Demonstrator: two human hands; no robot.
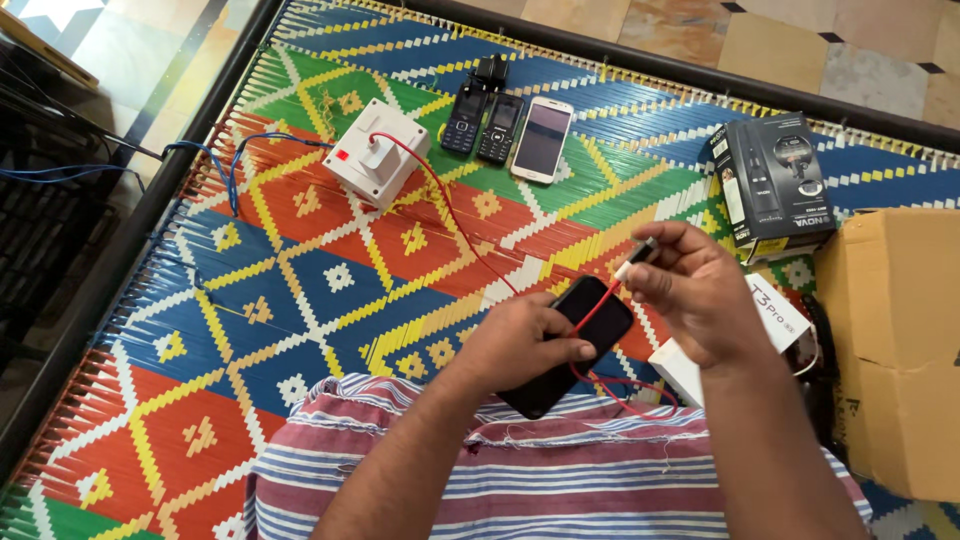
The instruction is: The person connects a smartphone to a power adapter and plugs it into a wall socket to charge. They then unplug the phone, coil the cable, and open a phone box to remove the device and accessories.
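My left hand (525,345) grips a black smartphone (592,325) above my lap, thumb across its screen. My right hand (700,295) pinches the plug end (638,255) of a red cable (455,215) just above the phone's top edge, not touching the phone. The cable runs left to a white socket box (375,152) on the patterned mat and loops under the phone. Further back lie two dark keypad phones (483,125) and a white smartphone (543,138) side by side, with a small black charger (490,70) behind them.
A colourful woven mat (300,290) covers a dark-framed cot. A black product box (775,185), a white box (775,315) and a brown cardboard carton (895,340) sit at the right. Blue wires (210,160) trail off the left edge. Striped cloth (560,470) covers my lap.
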